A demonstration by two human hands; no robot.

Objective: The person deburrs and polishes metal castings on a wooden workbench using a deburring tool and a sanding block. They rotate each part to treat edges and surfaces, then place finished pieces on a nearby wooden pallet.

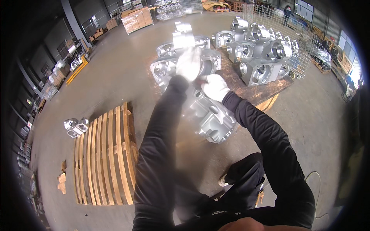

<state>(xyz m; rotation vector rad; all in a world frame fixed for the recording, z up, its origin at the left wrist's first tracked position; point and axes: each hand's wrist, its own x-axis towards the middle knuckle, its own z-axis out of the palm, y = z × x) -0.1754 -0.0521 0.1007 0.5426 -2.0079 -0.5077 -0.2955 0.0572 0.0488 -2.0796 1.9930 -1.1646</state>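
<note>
Both my hands wear white gloves and are over a large silver metal casting [216,121] in front of me, with round openings and ribbed faces. My left hand [189,64] is at its far end, washed out by glare and smeared, so its fingers do not show clearly. Close beside it on the right, my right hand [216,87] has its fingers curled together at the casting's upper edge. Whatever lies in those fingers is hidden or too small to name. Just beyond my left hand stand more silver castings [163,69] with round bores.
More castings [262,71] crowd a wooden board [239,88] at the right, near a wire mesh cage [304,50]. A slatted wooden pallet [104,158] lies on the floor at left, with a small casting [76,128] at its far corner. Stacked cartons [137,21] stand far back.
</note>
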